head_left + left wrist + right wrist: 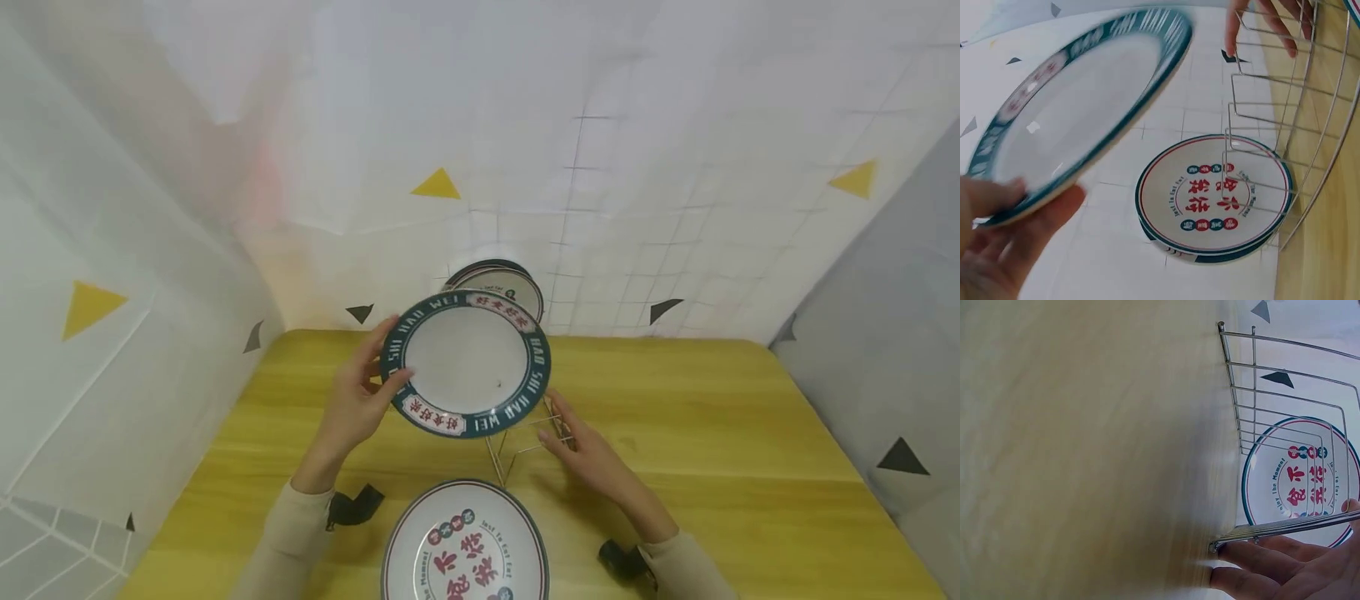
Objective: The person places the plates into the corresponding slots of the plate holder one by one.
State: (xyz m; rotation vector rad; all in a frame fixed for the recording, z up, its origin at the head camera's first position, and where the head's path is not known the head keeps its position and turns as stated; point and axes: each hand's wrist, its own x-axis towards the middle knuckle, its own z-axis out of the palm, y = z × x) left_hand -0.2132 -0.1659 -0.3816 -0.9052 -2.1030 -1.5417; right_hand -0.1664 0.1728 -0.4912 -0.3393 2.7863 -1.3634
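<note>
My left hand (356, 404) holds up a plate (465, 362) by its left edge, thumb on the face and fingers beneath. This plate has a white centre and a broad dark green rim with lettering. A low wire rack (1285, 527) stands on the table, partly hidden behind the raised plate in the head view. My right hand (592, 458) grips the rack's right side, with the thumb and fingers on either side of its wires. Beyond the rack, white plates (1210, 194) with red characters and green edges stand upright, leaning back near the wall.
Another white plate (465, 546) with red characters lies face up at the table's near edge, cut off by the frame. The yellow wooden table (712, 417) reaches back to a pale wall (675, 167) with triangle patterns. Black wrist straps (356, 506) sit by both sleeves.
</note>
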